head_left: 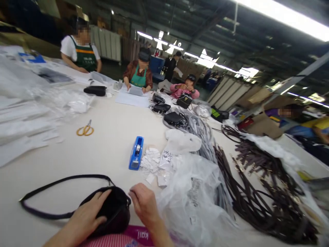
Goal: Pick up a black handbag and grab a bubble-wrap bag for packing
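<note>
A small black bag (115,209) with a long black strap (51,183) lies at the near edge of the white table (110,151). My left hand (86,216) rests flat on top of the bag with its fingers spread. My right hand (144,202) sits at the bag's right end, fingers curled at its edge; whether it grips the bag is unclear. Just right of my right hand lies a crumpled clear plastic bag (195,195).
A blue tape dispenser (136,152) and small white paper tags (153,161) lie beyond my hands. Yellow scissors (85,130) sit further left. Heaps of dark straps (264,185) fill the right side. Other people work at the table's far end among black bags (173,117).
</note>
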The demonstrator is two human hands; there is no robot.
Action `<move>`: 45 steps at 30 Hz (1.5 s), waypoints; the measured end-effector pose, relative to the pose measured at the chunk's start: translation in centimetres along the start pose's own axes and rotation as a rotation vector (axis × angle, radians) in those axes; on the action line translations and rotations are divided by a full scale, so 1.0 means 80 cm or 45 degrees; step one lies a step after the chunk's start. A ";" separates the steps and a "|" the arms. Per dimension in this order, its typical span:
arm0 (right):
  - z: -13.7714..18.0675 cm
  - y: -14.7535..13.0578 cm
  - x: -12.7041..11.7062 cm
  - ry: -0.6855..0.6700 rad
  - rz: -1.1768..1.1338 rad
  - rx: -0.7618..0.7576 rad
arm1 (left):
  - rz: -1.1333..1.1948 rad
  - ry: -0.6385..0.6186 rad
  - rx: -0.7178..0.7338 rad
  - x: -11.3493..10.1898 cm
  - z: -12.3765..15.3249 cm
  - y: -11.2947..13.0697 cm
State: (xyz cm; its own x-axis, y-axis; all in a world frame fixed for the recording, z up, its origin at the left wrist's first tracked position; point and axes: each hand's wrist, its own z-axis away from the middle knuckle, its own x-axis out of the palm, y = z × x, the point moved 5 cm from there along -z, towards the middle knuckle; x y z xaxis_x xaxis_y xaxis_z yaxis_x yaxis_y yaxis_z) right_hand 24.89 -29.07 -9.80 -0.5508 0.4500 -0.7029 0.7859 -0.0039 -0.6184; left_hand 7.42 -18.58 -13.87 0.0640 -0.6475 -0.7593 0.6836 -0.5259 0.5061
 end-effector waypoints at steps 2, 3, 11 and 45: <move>0.026 0.037 -0.063 0.266 -0.148 0.206 | -0.033 -0.022 -0.012 0.006 0.000 -0.005; 0.048 0.068 -0.096 0.450 -0.164 0.384 | -0.051 -0.015 -0.019 0.008 0.000 -0.008; 0.200 0.320 -0.161 0.314 0.034 1.236 | -0.101 0.096 0.010 0.032 -0.008 -0.037; 0.145 0.185 -0.173 0.494 -0.939 1.133 | -0.040 0.095 -0.139 -0.008 0.026 0.034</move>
State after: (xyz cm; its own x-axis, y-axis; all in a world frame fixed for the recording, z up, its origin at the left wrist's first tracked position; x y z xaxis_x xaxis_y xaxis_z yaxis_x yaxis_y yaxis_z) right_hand 40.90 -45.74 -13.32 -0.5434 0.8391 -0.0240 -0.2308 -0.1768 -0.9568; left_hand 7.72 -20.72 -11.16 0.0926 -0.5866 -0.8046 0.7610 -0.4794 0.4371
